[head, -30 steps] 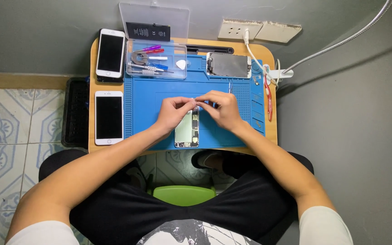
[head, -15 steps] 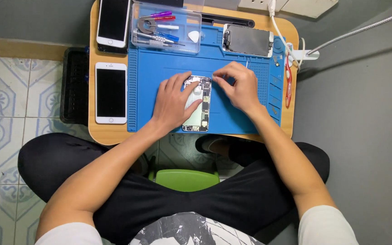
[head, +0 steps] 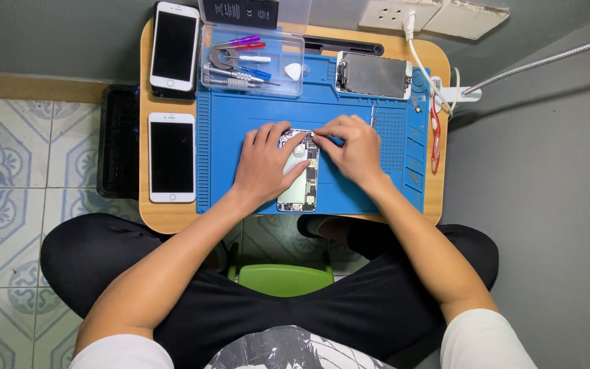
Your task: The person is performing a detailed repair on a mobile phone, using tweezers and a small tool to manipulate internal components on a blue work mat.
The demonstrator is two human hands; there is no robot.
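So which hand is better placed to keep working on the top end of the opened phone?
Probably the right hand: its fingertips meet at the top edge of the opened phone on the blue mat. The left hand lies flat over the phone's left side, apparently steadying it.

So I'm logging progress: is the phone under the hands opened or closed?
Opened: the grey phone body shows bare internal parts, no screen.

floor: pale tiles (head: pixel 1 171) with blue pattern, left | wall (head: pixel 56 41): grey-green with tan skirting strip (head: pixel 42 87) | furniture: small wooden table (head: pixel 172 217), green stool (head: pixel 281 279) beneath | right: grey surface (head: pixel 554 171), perhaps floor | light: even, soft shadows
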